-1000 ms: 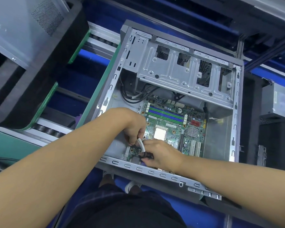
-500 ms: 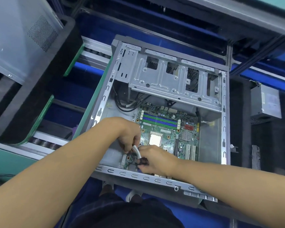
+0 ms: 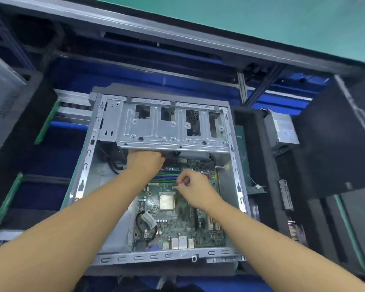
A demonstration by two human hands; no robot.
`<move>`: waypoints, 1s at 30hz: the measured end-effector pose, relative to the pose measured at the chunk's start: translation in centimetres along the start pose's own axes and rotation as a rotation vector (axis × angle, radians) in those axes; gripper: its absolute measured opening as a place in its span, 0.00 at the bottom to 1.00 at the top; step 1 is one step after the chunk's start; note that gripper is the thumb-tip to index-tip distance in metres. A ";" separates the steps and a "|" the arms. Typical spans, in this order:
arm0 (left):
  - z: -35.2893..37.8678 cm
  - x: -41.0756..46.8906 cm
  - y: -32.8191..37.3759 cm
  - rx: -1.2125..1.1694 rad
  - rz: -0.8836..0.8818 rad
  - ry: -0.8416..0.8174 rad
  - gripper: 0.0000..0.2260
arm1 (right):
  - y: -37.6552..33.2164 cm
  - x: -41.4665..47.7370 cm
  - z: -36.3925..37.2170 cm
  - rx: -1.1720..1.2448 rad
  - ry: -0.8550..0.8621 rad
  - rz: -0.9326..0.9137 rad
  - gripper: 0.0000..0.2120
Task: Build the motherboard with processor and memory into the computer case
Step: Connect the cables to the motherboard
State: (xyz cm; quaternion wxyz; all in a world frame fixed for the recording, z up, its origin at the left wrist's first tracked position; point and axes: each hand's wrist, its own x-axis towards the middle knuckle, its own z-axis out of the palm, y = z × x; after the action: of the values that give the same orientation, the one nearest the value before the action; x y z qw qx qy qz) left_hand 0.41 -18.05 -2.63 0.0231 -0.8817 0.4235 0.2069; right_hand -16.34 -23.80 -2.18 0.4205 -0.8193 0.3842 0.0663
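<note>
The green motherboard (image 3: 177, 224), a silver processor (image 3: 167, 200) at its centre, is laid flat inside the case (image 3: 156, 256). The left hand (image 3: 145, 161) has its fingers hidden under the drive cage (image 3: 169, 131). The right hand (image 3: 191, 186) is curled, and whether anything is held cannot be told.

The drive cage (image 3: 173, 131) hides fingers of the left hand (image 3: 145, 160).

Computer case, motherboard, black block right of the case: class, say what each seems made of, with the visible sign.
Computer case: bare sheet metal, likely steel; dull grey sheen, stamped slots. Motherboard: green coated circuit board, probably laminate; soldered parts. Black block: seemingly foam; matte, rounded edges.
</note>
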 end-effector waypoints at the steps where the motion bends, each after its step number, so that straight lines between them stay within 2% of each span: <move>1: -0.1 0.8 0.0 -0.049 -0.058 -0.102 0.20 | 0.0 0.1 0.0 0.076 0.044 0.042 0.06; 3: -0.3 1.7 -0.2 -0.089 -0.109 -0.267 0.22 | 0.2 0.3 0.1 0.179 0.082 0.096 0.07; 4: -0.3 1.8 -0.4 -0.085 -0.101 -0.284 0.21 | 0.5 0.4 0.2 0.204 0.098 0.110 0.07; 7: 0.0 1.7 -1.1 -0.118 -0.002 -0.233 0.19 | 0.7 0.8 0.0 0.271 0.174 0.175 0.03; 10: 0.6 0.8 -1.8 -0.133 0.095 -0.207 0.20 | 0.6 1.5 -0.1 0.412 0.268 0.241 0.06; 13: 0.7 -0.4 -3.0 -0.227 0.179 -0.105 0.17 | -0.4 2.0 -0.4 0.553 0.273 0.296 0.06; 15: 0.5 -1.1 -3.3 -0.284 0.236 -0.031 0.15 | -0.9 2.4 -0.6 0.544 0.281 0.282 0.04; 17: 0.5 -1.5 -3.2 -0.325 0.243 -0.003 0.14 | -1.5 3.4 -0.7 0.441 0.308 0.219 0.12; 19: 0.7 -1.6 -3.0 -0.330 0.224 -0.002 0.13 | -2.1 4.8 -0.8 0.323 0.368 0.074 0.08; 20: 0.9 -1.6 -3.0 -0.327 0.210 0.006 0.13 | -2.4 5.8 -0.8 0.373 0.461 0.016 0.10; 21: 1.1 -1.6 -3.0 -0.324 0.193 0.020 0.13 | -2.7 6.7 -0.8 0.503 0.564 0.041 0.15; 23: 1.5 -1.7 -3.0 -0.311 0.164 0.059 0.13 | -2.7 8.4 -0.4 0.754 0.538 -0.006 0.19; 25: 1.6 -1.8 -3.0 -0.272 0.161 0.102 0.15 | -3.2 9.6 -0.2 0.703 0.418 0.039 0.20; 27: 1.7 -1.7 -2.9 -0.241 0.180 0.113 0.16 | -3.5 10.6 -0.1 0.702 0.460 0.057 0.21; 29: 1.7 -1.5 -2.8 -0.244 0.194 0.094 0.16 | -3.2 10.8 0.0 0.746 0.408 0.091 0.20; 30: 1.7 -1.5 -2.7 -0.251 0.205 0.092 0.16 | -3.2 10.9 0.1 0.726 0.405 0.045 0.18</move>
State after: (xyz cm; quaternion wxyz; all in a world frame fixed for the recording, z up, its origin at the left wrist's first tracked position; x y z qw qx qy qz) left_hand 1.06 -14.84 -3.92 -0.1277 -0.8383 0.4827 0.2187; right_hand -6.53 -28.91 -4.90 0.5964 -0.6058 0.4753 -0.2269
